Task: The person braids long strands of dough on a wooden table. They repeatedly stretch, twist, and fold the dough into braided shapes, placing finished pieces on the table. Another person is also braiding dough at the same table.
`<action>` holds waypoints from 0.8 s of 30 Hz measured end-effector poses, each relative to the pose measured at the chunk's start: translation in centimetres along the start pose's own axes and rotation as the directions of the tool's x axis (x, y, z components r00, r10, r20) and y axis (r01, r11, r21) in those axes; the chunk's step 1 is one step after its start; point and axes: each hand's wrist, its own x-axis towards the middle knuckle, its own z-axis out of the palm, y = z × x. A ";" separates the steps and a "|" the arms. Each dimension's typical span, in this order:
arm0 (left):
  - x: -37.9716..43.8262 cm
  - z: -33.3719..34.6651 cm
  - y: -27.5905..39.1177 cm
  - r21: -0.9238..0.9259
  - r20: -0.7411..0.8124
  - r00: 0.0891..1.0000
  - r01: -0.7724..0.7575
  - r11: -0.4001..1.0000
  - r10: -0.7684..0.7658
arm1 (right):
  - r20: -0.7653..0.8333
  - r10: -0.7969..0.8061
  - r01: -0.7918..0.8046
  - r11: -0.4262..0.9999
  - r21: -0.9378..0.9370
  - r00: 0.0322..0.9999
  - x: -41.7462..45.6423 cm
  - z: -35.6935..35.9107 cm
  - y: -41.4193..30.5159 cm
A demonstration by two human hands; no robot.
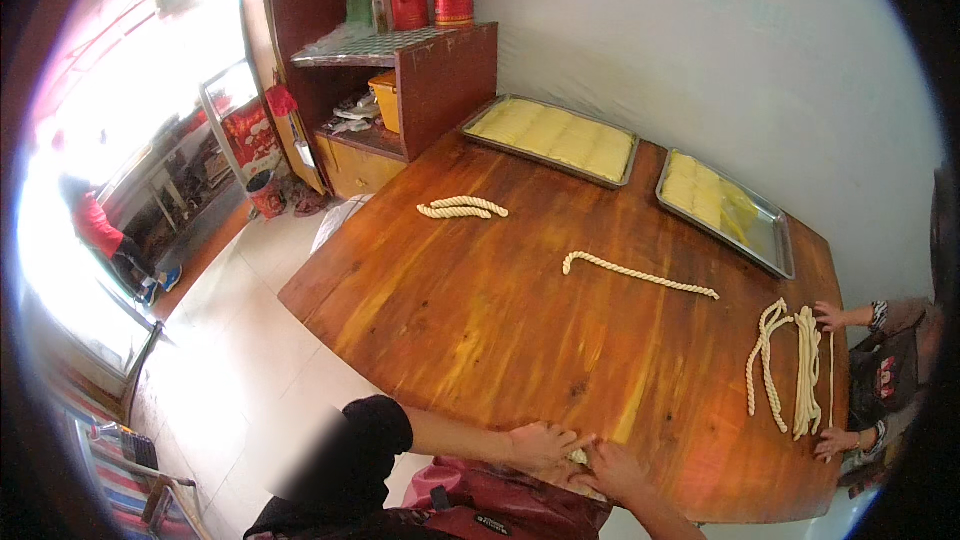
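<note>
At the table's near edge, my left hand (pixel 543 445) and my right hand (pixel 613 469) come together over a small pale piece of dough (pixel 577 456). The fingers of both hands are bent around it and hide most of it. Farther up the table lies a long twisted dough rope (pixel 637 271) with its left end bent down. Two short dough twists (pixel 461 208) rest side by side at the far left.
A co-worker's hands (pixel 832 315) touch a thin dough strand (pixel 831 379) at the right edge, beside several plain strands (pixel 807 375) and twisted ropes (pixel 765 375). Two metal trays (pixel 626 178) (pixel 784 255) with yellow dough pieces stand by the wall. A cabinet (pixel 446 90) adjoins the wooden table (pixel 480 292).
</note>
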 end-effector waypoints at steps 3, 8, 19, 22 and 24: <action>0.6 -1.8 0.6 -0.076 0.060 0.996 0.063 0.995 -0.059 | 0.105 0.170 -0.164 0.985 -0.061 0.980 -1.6 -1.8 -0.5; 0.1 -5.0 -2.5 -0.556 0.360 0.777 0.623 0.551 -0.516 | -0.095 0.157 -0.113 0.927 0.358 0.983 6.3 -0.5 1.1; 3.9 -3.5 -24.8 -0.596 -0.219 0.117 0.770 0.228 -0.969 | -0.576 0.696 -0.651 0.680 0.338 0.429 6.7 1.8 25.6; 8.9 -3.6 -24.2 -0.336 -0.291 0.298 0.858 0.388 -0.909 | -0.578 0.775 -0.817 0.493 0.301 0.255 8.0 0.5 31.4; 11.7 -3.0 -24.4 -0.230 -0.386 0.339 0.865 0.445 -0.858 | -0.589 0.755 -0.849 0.486 0.207 0.289 10.1 -0.4 33.5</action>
